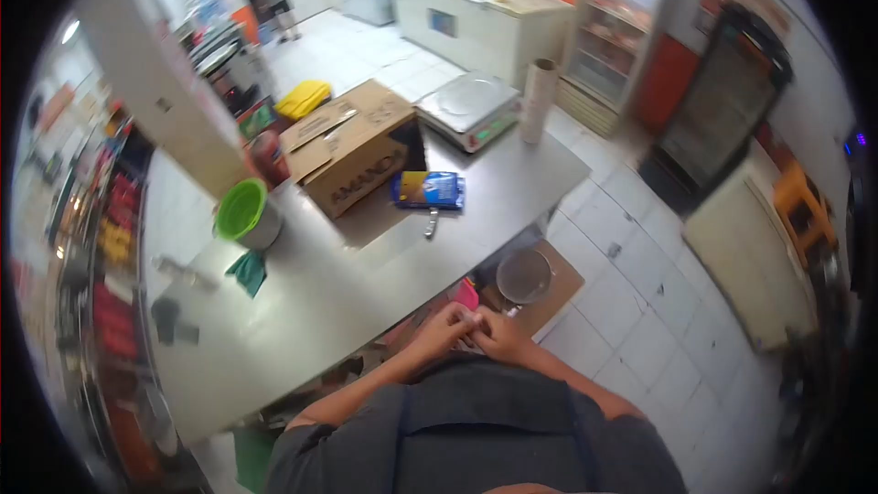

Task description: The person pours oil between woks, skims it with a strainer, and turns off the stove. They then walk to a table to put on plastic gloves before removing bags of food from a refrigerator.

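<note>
My left hand (445,327) and my right hand (499,334) meet in front of my body, just off the near edge of the steel table (302,311). Their fingers are closed and pressed together at the tips. Something small and pale may be between them, too small to name. A bright pink thing (465,294) shows just beyond the fingers, below the table top. Up on the table lie a blue and yellow packet (428,190) and, touching its lower edge, a small metal-looking tool (432,223).
On the table stand a cardboard box (366,151), a scale (471,110), a paper roll (538,101), a green-lined bucket (245,215) and a green cloth (247,273). A round container (524,276) sits low at right. Another person (274,0) stands far back. Freezers (476,27) line the wall.
</note>
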{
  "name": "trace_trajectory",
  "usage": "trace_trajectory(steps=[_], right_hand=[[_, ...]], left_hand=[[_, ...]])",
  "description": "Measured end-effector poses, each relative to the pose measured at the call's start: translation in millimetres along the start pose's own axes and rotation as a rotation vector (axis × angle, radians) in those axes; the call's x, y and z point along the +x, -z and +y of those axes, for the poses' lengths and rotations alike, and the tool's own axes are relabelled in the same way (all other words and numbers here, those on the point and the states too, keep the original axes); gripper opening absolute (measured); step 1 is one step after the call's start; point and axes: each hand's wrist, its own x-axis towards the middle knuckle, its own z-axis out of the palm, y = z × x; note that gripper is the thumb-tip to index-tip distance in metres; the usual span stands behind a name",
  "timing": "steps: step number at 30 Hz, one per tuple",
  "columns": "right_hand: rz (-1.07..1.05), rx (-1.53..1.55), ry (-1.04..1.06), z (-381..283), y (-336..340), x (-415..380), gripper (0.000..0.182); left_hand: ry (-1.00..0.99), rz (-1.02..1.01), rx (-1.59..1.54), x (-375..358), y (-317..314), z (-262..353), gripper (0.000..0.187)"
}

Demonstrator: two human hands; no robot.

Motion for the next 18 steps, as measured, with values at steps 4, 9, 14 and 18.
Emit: trace_trajectory(steps=[4, 9, 14, 18], right_hand=[[-0.034, 0.342, 0.009, 16, -11, -32, 0.016], [-0.086, 0.555, -0.213, 21, 1, -51, 0.006], [0.035, 0.560, -0.318, 15, 10, -56, 0.015], [0.243, 0.580, -0.302, 18, 21, -54, 0.018]], left_hand=[[-0.015, -0.013, -0.063, -8, -21, -25, 0.035], [-0.097, -0.022, -0.036, -14, -34, -43, 0.026], [-0.299, 0.148, 0.066, -19, -33, -42, 0.022], [-0.316, 0.209, 0.497, -28, -18, -46, 0.022]])
